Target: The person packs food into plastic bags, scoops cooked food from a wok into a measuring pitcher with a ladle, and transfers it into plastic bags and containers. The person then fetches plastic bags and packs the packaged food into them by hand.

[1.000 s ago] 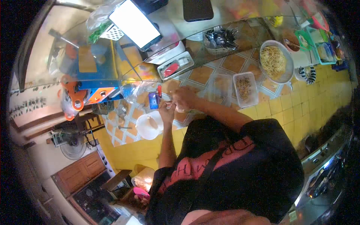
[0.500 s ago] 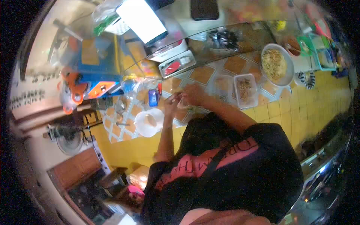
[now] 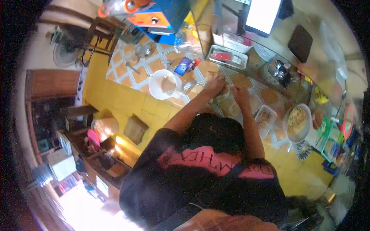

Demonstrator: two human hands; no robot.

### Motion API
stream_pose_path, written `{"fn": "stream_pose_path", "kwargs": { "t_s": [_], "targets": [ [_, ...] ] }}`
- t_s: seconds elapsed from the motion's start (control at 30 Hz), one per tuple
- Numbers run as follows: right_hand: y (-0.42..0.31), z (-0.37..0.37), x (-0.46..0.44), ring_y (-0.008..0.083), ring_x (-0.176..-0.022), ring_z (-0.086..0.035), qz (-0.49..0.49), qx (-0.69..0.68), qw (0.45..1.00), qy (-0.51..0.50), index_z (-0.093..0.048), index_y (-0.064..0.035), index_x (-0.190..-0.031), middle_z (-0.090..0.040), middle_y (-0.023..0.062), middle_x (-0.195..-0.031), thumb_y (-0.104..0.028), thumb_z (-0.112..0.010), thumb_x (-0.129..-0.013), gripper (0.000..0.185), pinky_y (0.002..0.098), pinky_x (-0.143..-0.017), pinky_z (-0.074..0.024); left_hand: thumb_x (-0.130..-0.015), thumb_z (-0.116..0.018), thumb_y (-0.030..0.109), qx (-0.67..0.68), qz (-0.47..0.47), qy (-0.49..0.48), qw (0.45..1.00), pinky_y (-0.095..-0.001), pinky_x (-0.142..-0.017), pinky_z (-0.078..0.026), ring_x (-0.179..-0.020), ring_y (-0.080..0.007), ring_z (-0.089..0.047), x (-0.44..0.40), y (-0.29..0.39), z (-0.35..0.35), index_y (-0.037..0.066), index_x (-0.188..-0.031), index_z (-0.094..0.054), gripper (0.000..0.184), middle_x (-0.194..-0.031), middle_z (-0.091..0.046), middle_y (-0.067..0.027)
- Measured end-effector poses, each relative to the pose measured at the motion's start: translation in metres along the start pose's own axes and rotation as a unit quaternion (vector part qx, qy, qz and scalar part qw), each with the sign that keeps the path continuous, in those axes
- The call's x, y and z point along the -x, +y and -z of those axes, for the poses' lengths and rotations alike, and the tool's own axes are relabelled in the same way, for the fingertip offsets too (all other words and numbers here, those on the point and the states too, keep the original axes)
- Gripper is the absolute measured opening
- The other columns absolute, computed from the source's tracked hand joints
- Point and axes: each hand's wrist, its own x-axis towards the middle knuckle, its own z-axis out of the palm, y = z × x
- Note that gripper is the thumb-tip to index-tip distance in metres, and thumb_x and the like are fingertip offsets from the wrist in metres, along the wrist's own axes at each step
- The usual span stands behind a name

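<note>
My left hand (image 3: 216, 85) is closed over a small pale bundle above the patterned tablecloth (image 3: 125, 81). Just to its right, my right hand (image 3: 239, 94) has its fingers pinched together, close to the same bundle. What lies between the fingers looks pale and thin, but blur hides its kind. Left of my hands are a white plastic tub (image 3: 153, 85) with something light brown inside and a small blue packet (image 3: 184, 66). To the right stands a clear rectangular container (image 3: 262, 133) of brown crumbly food.
A large bowl (image 3: 286, 124) of noodles stands at the table's right end, near a green basket (image 3: 323, 134). Behind my hands, a white tray (image 3: 241, 66) holds a red item beside a glass panel. An orange-and-blue box (image 3: 148, 18) is at the back left.
The view has swung round, shifting the table's contents in the picture. My hands, close together before, now show a small gap between them.
</note>
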Motion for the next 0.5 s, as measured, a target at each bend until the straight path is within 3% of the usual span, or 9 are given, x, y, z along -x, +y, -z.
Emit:
{"fn": "stream_pose_path", "kwargs": {
  "t_s": [0.03, 0.2, 0.27, 0.33, 0.37, 0.43, 0.5],
  "targets": [
    [-0.007, 0.009, -0.001, 0.0355, -0.079, -0.062, -0.047, 0.049, 0.997, -0.033, -0.066, -0.0020, -0.086, -0.063, 0.0214, -0.082, -0.027, -0.055, -0.082, 0.028, 0.0397, -0.069, -0.0468, -0.080, -0.055, 0.028, 0.023, 0.034, -0.013, 0.999, -0.0463, -0.086, -0.038, -0.106, -0.0302, -0.044, 0.001, 0.004, 0.006, 0.015, -0.092, -0.064, 0.020, -0.102, -0.051, -0.0074],
    [0.022, 0.003, -0.012, 0.0370, -0.083, -0.061, 0.002, 0.155, 0.987, -0.030, -0.065, -0.0028, -0.091, -0.062, 0.0220, -0.087, -0.029, -0.055, -0.082, 0.030, 0.0422, -0.071, -0.0465, -0.083, -0.055, 0.024, 0.130, 0.105, 0.002, 0.986, -0.0423, -0.087, -0.041, -0.096, -0.0320, -0.053, 0.052, 0.010, 0.044, 0.013, -0.100, -0.062, 0.022, -0.097, -0.060, -0.0112],
    [0.008, 0.002, -0.012, 0.0371, -0.085, -0.060, 0.007, 0.182, 0.982, -0.041, -0.064, -0.0033, -0.095, -0.062, 0.0224, -0.091, -0.029, -0.055, -0.082, 0.030, 0.0424, -0.071, -0.0462, -0.084, -0.056, 0.026, 0.205, 0.140, 0.109, 0.963, -0.0396, -0.082, -0.045, -0.084, -0.0324, -0.058, 0.094, 0.010, 0.040, 0.010, -0.103, -0.063, 0.025, -0.091, -0.064, -0.0134],
    [-0.019, -0.008, -0.003, 0.0366, -0.090, -0.057, 0.154, 0.164, 0.969, 0.100, -0.060, -0.0033, -0.105, -0.059, 0.0224, -0.103, -0.026, -0.056, -0.082, 0.032, 0.0418, -0.073, -0.0449, -0.086, -0.056, 0.029, 0.259, 0.190, 0.049, 0.946, -0.0382, -0.071, -0.049, -0.074, -0.0312, -0.061, 0.139, 0.007, 0.048, 0.006, -0.100, -0.064, 0.029, -0.084, -0.065, -0.0147],
    [-0.032, -0.017, -0.003, 0.0366, -0.090, -0.057, 0.164, 0.162, 0.969, 0.091, -0.060, -0.0033, -0.105, -0.059, 0.0224, -0.103, -0.026, -0.056, -0.082, 0.032, 0.0418, -0.073, -0.0449, -0.086, -0.056, 0.029, 0.257, 0.201, 0.057, 0.944, -0.0382, -0.071, -0.049, -0.074, -0.0312, -0.061, 0.161, 0.008, 0.047, 0.006, -0.100, -0.064, 0.029, -0.084, -0.065, -0.0147],
    [-0.065, -0.039, 0.001, 0.0357, -0.096, -0.055, 0.213, 0.114, 0.970, 0.002, -0.057, -0.0015, -0.109, -0.056, 0.0226, -0.110, -0.028, -0.058, -0.082, 0.038, 0.0412, -0.077, -0.0439, -0.087, -0.056, 0.031, 0.310, 0.409, 0.076, 0.855, -0.0361, -0.065, -0.049, -0.070, -0.0277, -0.063, 0.203, 0.012, 0.045, 0.003, -0.097, -0.064, 0.031, -0.078, -0.065, -0.0153],
    [-0.111, -0.062, 0.016, 0.0343, -0.097, -0.055, 0.232, 0.060, 0.969, -0.065, -0.057, -0.0002, -0.108, -0.057, 0.0228, -0.108, -0.030, -0.059, -0.083, 0.039, 0.0411, -0.078, -0.0440, -0.087, -0.055, 0.031, 0.320, 0.438, 0.116, 0.832, -0.0347, -0.064, -0.049, -0.069, -0.0253, -0.063, 0.233, 0.014, 0.047, 0.003, -0.098, -0.064, 0.032, -0.077, -0.065, -0.0154]
  ]
}}
